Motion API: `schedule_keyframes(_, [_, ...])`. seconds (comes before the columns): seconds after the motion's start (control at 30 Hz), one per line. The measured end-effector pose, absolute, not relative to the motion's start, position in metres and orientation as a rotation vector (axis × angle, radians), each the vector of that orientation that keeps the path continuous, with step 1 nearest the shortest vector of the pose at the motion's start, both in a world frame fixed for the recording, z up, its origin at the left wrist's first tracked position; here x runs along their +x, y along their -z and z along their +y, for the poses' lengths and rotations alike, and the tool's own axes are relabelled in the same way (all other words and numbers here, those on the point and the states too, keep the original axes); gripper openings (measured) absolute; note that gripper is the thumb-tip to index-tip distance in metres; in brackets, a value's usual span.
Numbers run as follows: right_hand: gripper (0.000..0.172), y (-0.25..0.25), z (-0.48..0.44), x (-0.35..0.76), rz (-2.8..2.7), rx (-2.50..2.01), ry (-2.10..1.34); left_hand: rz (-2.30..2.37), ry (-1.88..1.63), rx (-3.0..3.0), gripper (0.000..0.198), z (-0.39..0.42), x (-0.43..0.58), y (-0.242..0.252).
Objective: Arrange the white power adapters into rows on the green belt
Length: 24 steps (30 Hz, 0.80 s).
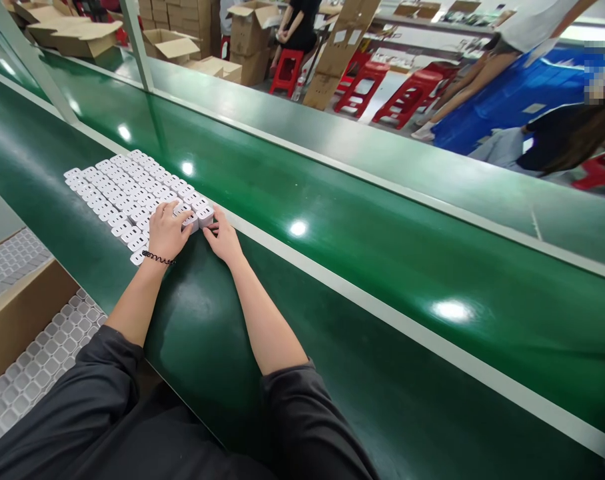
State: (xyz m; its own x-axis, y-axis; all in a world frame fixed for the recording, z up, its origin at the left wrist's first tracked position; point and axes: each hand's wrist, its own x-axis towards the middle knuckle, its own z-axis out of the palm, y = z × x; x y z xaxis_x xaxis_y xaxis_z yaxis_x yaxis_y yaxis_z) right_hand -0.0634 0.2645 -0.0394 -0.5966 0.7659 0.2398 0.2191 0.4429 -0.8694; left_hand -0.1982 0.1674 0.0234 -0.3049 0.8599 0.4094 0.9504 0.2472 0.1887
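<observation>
Many small white blocks with dark slots, like charger housings (127,180), stand in tight rows on the green belt. My left hand (168,230), palm down with its fingers spread, rests over the near right part of these rows. A black coiled band circles that wrist. At the right end of the rows, the thumb and fingers of my right hand (223,237) are around the outer side of an end block (204,214). Blocks at this end look taller than those at the near left edge. The left hand hides several blocks under it.
A pale rail (302,250) runs along the belt, with another green surface (362,220) beyond it. At lower left, a cardboard box (22,313) sits beside trays of white pieces (47,360). Metal posts (136,47) rise behind. Red stools (287,70) and people are farther back.
</observation>
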Motion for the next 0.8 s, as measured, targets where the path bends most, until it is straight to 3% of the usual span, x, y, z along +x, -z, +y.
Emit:
schedule_keyframes(0.27, [0.079, 0.037, 0.261, -0.065, -2.174, -0.785, -1.073, -2.34, 0.554, -1.66, 0.043, 0.168, -0.193, -0.026])
schedule_keyframes(0.8, [0.073, 0.017, 0.253, -0.066, -2.303, -0.765, -0.918, -2.416, 0.581, -1.628, 0.044, 0.167, -0.192, -0.035])
